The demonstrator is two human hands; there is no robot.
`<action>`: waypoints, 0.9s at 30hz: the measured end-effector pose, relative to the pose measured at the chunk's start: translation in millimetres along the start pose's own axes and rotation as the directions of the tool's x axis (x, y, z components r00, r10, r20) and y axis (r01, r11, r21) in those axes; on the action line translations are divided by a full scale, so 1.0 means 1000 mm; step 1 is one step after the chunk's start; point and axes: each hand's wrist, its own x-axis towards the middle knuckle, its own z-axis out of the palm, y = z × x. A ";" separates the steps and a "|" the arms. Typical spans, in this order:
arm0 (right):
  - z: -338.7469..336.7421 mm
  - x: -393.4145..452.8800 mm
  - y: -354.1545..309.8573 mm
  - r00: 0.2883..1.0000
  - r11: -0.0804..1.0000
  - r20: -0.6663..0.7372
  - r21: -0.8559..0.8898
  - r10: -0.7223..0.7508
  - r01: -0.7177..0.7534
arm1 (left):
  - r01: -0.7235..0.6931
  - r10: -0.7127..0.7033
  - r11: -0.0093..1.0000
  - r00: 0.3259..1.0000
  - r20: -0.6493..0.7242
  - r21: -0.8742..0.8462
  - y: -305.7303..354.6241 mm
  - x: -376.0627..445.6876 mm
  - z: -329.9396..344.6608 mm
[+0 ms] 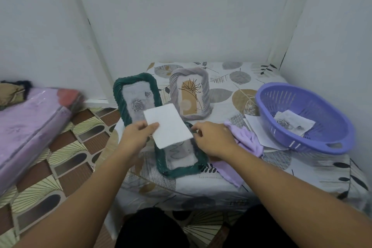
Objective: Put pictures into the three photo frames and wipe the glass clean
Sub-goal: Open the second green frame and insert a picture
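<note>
Left hand (138, 133) pinching white card (168, 126) at its lower-left corner, thumb on top; card held blank side up, tilted, mid-frame over the near green frame (181, 159). Probably a picture seen from the back, or a backing sheet; cannot tell which.

Right hand (211, 139) at the near frame's upper-right edge, fingers curled onto the rim, just beside the card's right corner. Probably steadying the frame for loading. Whether it also pinches anything: cannot tell.

Near frame lying flat at centre of the worktop (281, 175), grey print partly visible in it. Flat makes sense for sliding a sheet in.

Far green frame (136, 98), left of centre, leaning back, rose print inside. Grey frame (190, 94), upper centre, standing upright, tan botanical print inside. Both look loaded and set aside.

Purple cloth (246, 141) bunched under and right of the right hand, touching the near frame. Handy for the glass wipe, judged not yet due on this frame.

Basket (302, 119), right of frame, holding one spare rose print (293, 125); white papers (259, 129) under its left rim.

Counts:
- frames: 3 (2 green, 1 grey)
- cloth: 1
- basket: 1
- held card: 1
- papers under basket: at least 2, exact count unclear

Mattress (30, 125) on floor, left edge.
</note>
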 end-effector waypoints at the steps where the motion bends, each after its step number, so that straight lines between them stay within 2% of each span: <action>1: 0.001 -0.001 0.001 1.000 0.998 -0.005 -0.052 -0.029 0.029 | 0.023 -0.024 0.999 0.999 -0.022 -0.023 -0.002 0.003 -0.006; 6: 0.003 -0.009 -0.004 0.982 0.953 0.148 -0.261 -0.119 0.154 | 0.102 -0.104 0.993 0.994 -0.040 -0.053 -0.016 0.011 -0.023; 14: -0.002 -0.018 -0.015 0.981 0.952 0.148 -0.261 -0.127 0.163 | 0.143 -0.147 0.980 0.989 -0.026 -0.136 -0.016 0.013 -0.029; 23: 0.012 -0.014 -0.017 0.984 0.983 0.157 -0.152 -0.078 0.102 | 0.118 -0.117 0.990 0.993 0.008 -0.074 -0.014 0.007 -0.022; 25: 0.012 -0.011 -0.016 0.992 0.994 0.110 -0.082 -0.066 0.075 | 0.096 -0.095 0.994 0.995 0.019 -0.054 -0.012 0.004 -0.020; 27: 0.010 -0.008 -0.016 0.999 0.998 0.054 0.063 -0.007 0.003 | 0.088 -0.087 0.996 0.996 0.032 -0.034 -0.011 0.002 -0.019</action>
